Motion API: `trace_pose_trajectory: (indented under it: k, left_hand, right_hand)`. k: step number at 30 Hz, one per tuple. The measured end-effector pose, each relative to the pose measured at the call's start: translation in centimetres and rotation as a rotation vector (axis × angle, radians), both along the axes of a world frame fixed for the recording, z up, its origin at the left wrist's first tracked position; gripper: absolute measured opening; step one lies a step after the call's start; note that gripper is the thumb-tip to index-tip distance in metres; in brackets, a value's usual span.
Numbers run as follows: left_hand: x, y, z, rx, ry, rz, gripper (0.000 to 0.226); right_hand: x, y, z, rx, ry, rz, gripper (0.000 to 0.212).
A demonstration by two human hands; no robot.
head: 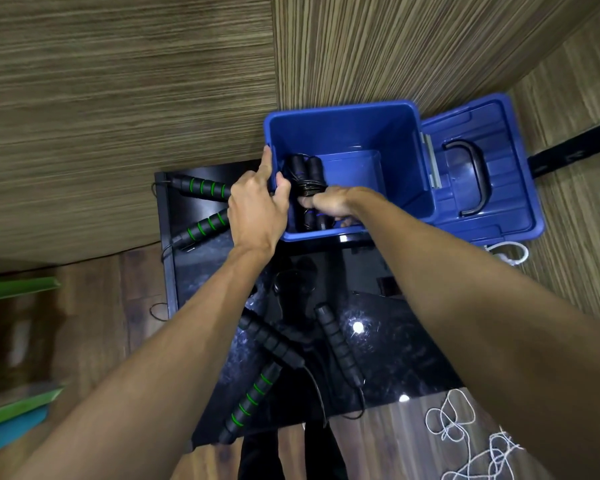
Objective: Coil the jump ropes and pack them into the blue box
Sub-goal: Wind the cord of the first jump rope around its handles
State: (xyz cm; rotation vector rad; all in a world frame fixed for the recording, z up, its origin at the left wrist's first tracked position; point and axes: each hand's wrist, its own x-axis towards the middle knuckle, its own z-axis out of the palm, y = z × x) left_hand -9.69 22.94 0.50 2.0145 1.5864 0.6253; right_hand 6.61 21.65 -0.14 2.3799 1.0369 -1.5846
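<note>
The blue box (347, 133) stands open on the far end of a black table (378, 341), its lid (478, 168) hinged back on the right side so the mouth stays free for packing. The left hand (257, 206) sits at the box's left wall, forefinger laid along the rim and thumb hooked over inside it, most likely to steady the box against the push of loading. The right hand (329, 202) reaches down inside the box near its near-left corner, fingers curled round a coiled rope (307, 181) with black handles, pressing it toward the floor of the box; the bundle is wound tight, which keeps it from springing loose as it goes in. Under that hand another dark bundle (312, 220) seems to lie against the box's near wall, though hand and shadow cover too much to say how many ropes are already packed. Outside the box, to its left, two green-ringed handles (205, 206) lie on the table with their cord running off the edge, still uncoiled. Nearer than the box lie two black handles (336, 344) and one more green-ringed handle (248, 400), partly crossed by the left forearm; their thin cords vanish against the glossy black top. White cord (465, 434) lies loose on the floor, right of and nearer than the box.
</note>
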Motion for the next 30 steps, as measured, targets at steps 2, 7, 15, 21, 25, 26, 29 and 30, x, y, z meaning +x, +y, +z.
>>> trace_pose_trajectory:
  k: [2,7,15,21,25,26,29,30]
  left_hand:
    - [-0.1,0.0,0.0,0.001,-0.003,-0.003,0.051]
    - [-0.1,0.1,0.1,-0.002,-0.014,-0.006,0.051]
    - [0.0,0.1,-0.1,-0.006,-0.034,0.01,0.051]
    - [0.1,0.0,0.1,-0.012,-0.052,0.02,0.051]
    - [0.0,0.0,0.1,-0.022,-0.049,0.017,0.052]
    - [0.0,0.0,0.1,-0.024,-0.046,0.016,0.052]
    - [-0.1,0.0,0.3,-0.031,-0.04,0.026,0.052]
    - [-0.1,0.0,0.3,-0.031,-0.039,0.027,0.052]
  right_hand:
    - [0.9,0.4,-0.5,0.048,-0.019,-0.019,0.057]
    - [1.1,1.1,0.0,0.066,0.045,-0.107,0.045]
    - [-0.7,1.5,0.0,0.136,0.016,-0.168,0.052]
    - [-1.0,1.0,0.4,0.227,0.032,-0.081,0.045]
    - [-0.1,0.7,0.9,0.208,0.061,-0.096,0.047]
    - [0.1,0.6,1.0,0.219,0.052,-0.108,0.045]
    - [0.2,0.7,1.1,0.255,0.06,-0.135,0.038]
    - [0.1,0.7,1.1,0.264,0.065,-0.13,0.037]
